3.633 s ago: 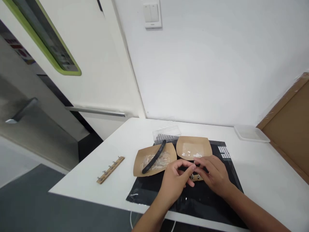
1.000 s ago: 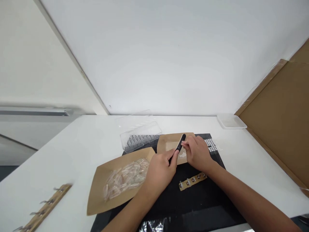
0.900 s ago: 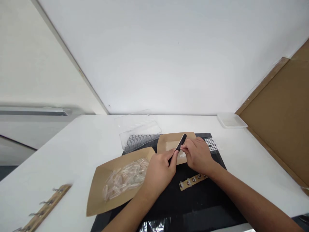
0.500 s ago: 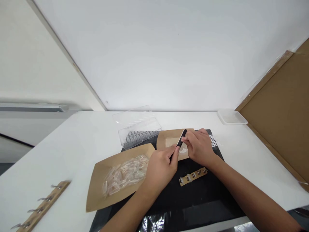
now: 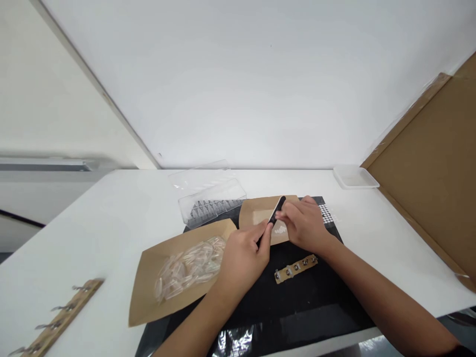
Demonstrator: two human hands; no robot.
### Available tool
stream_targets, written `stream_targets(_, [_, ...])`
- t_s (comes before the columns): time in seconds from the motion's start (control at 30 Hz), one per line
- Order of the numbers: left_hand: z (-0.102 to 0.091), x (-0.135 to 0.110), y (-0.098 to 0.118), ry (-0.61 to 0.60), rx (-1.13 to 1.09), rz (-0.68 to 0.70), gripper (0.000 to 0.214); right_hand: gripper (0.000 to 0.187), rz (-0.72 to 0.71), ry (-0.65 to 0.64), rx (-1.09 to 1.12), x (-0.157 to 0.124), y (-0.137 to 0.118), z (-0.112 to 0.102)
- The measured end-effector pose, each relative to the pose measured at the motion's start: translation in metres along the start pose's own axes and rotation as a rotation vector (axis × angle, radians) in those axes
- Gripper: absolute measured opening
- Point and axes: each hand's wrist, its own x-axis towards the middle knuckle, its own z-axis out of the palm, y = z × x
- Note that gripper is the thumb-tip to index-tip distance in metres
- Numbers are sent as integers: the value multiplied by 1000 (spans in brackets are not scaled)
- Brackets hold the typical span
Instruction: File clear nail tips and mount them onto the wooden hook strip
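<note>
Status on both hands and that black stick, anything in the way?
Left hand gripping black stick. Right hand at its side, contact unclear. Nothing visibly blocking.

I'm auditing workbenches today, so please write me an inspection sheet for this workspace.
Surface: white table, black mat on it.
Job's things: black stick, above the far cardboard tray with white bits; near cardboard tray with clear pieces.
Clutter: clear box, strip with metal studs, strip with metal clips, plastic tub.
Hands: left hand grips the stick; right hand has fingertips beside it, any held piece too small to tell.
Cables: nothing seen.
Surroundings: white wall behind, cardboard panel at right.
</note>
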Motion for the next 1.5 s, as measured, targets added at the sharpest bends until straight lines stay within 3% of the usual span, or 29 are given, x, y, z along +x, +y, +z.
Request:
stream_targets(0.33, [0,-1,0,10,-9,8,44,26,5,29,-36,-1,-2,-3])
stream_targets(0.47, [-1,-1,1,9,3,23,44,25,-27,-19,6,0,-2,-4])
stream_targets(0.57, [-1,-2,0,14,8,29,45,24,11,43,-11,-1,-1,-4])
stream_targets(0.7, [-1,-3,0,27,-2,27,42,28,-28,-31,8,-2,-2,-4])
stream_targets(0.83, [-2,-4,0,63,13,38,44,27,23,34,-8,-2,-3,-4])
stream_targets(1.17, [-3,-3,3,32,-11,-4,46,25,-6,2,-12,-1,-4,-6])
stream_targets(1.3, [-2,-3,4,67,-30,-3,46,23,15,82,-15,-1,-5,-6])
stream_targets(1.5, [-2,-3,5,78,-40,12,41,24,-16,41,4,-2,-7,-9])
